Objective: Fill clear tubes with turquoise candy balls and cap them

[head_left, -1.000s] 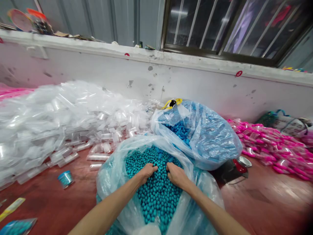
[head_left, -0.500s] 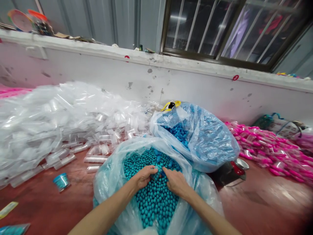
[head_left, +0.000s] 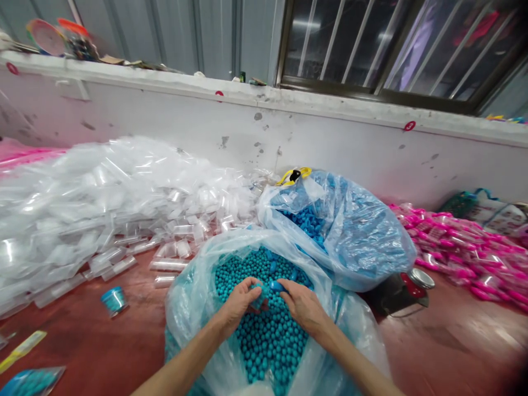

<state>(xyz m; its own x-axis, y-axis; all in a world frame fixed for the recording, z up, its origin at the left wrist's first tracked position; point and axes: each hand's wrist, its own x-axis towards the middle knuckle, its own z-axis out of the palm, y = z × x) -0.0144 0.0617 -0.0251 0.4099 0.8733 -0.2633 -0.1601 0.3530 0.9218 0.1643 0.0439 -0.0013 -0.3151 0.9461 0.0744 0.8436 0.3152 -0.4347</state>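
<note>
A large clear plastic bag [head_left: 190,275] stands open in front of me, full of teal beads [head_left: 272,344]. Over the beads, my left hand [head_left: 243,300] is closed on a small clear packet of teal beads [head_left: 258,294]. To its right, my right hand [head_left: 299,305] pinches a small blue piece [head_left: 277,286], held close beside the packet. A few similar blue pieces lie among the beads at the back of the bag.
Behind it, another bag [head_left: 363,236] holds blue pieces. Clear plastic packaging [head_left: 103,203] is heaped at the left, pink packages [head_left: 462,247] at the right. A bead-filled cup [head_left: 114,301] lies on the red surface [head_left: 103,346]. A metal-lidded container [head_left: 421,279] is at right.
My hands have moved slightly apart, and the blue piece in my right hand now shows clearly. The whole view has shifted a little, so the surroundings appear farther right.
</note>
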